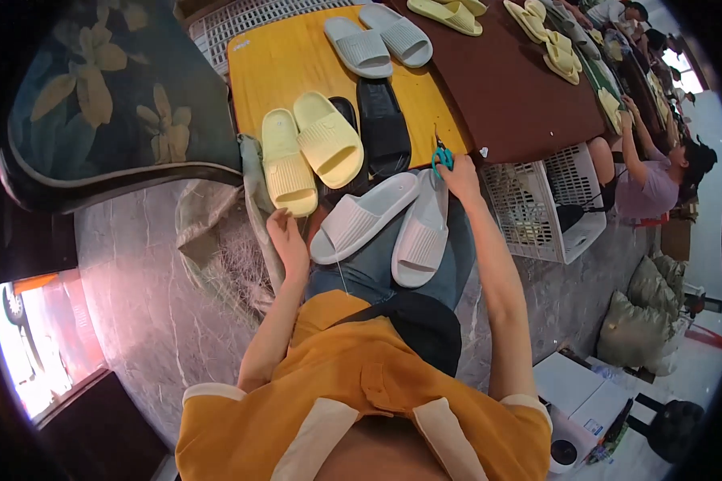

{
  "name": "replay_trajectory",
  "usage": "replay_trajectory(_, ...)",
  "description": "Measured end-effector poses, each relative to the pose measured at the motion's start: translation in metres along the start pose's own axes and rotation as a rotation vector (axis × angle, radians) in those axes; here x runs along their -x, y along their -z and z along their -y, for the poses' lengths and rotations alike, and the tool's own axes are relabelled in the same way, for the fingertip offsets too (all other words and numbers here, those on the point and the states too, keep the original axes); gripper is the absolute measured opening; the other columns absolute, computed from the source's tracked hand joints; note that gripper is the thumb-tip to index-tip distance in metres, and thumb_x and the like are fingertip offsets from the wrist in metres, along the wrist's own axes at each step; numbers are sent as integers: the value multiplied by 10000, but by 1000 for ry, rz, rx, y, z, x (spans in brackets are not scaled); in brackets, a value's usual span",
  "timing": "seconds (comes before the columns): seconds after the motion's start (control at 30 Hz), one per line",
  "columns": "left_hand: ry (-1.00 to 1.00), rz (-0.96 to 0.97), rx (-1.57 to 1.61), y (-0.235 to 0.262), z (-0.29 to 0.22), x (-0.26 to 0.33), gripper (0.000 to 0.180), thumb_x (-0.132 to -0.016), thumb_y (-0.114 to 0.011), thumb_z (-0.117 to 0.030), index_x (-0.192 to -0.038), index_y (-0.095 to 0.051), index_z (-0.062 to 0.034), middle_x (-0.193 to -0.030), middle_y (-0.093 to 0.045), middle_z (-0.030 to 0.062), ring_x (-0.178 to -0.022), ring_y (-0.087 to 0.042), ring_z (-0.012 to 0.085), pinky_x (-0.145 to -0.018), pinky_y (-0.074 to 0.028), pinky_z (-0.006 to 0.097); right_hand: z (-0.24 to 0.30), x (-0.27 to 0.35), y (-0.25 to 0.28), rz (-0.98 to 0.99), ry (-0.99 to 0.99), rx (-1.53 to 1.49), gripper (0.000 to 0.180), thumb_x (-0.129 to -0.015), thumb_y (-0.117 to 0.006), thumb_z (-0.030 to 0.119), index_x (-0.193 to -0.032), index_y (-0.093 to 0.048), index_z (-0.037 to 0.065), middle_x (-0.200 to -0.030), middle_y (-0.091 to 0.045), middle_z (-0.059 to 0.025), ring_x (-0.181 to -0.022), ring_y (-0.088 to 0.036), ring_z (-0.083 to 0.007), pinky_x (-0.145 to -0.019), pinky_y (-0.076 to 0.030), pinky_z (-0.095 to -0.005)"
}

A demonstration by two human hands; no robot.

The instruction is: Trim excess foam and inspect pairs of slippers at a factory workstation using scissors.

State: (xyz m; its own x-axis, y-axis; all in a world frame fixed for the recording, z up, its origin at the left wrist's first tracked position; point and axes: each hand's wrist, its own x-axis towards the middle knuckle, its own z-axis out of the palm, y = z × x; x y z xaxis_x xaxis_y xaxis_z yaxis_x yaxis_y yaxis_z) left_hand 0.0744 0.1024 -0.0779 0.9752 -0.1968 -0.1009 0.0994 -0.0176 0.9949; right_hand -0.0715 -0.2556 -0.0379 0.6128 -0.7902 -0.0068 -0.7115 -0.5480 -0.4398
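Two white slides lie across my lap, the left white slide tilted and the right white slide more upright. A thin pale thread hangs from the left one. My right hand grips small scissors by their teal handles, blades pointing away from me, above the right slide's far end. My left hand has its fingers curled together at the near end of a yellow slide; whatever they pinch is too small to make out. Beside it rests a second yellow slide, with black slides to the right.
A yellow board bears grey slides at its far side. Right of it stands a brown table with more yellow slides. A white crate and a sack flank my legs. A co-worker sits at the right.
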Motion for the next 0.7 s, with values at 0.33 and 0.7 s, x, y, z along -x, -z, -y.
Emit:
replay_trajectory(0.33,28,472,-314,9,-14,48,455,-918,-598,-77,-1346,-466,3,-1277,-544,128,-1182,-516,217,-1056,-378,323,16,-46,-44,-11,222,-153,463,-801,-717,166,-1188,-580,-48,-1168,-616,-281,-1070,-596,-455,-911,-491,-486)
replay_trajectory(0.7,-783,769,-597,-48,-93,25,551,-813,-715,-164,-1309,-524,-15,-1301,-506,200,-1208,-484,397,-1026,-391,458,8,142,35,60,204,-493,314,-902,-665,222,-1128,-651,5,-1171,-645,-176,-1119,-609,-349,-948,-481,-388)
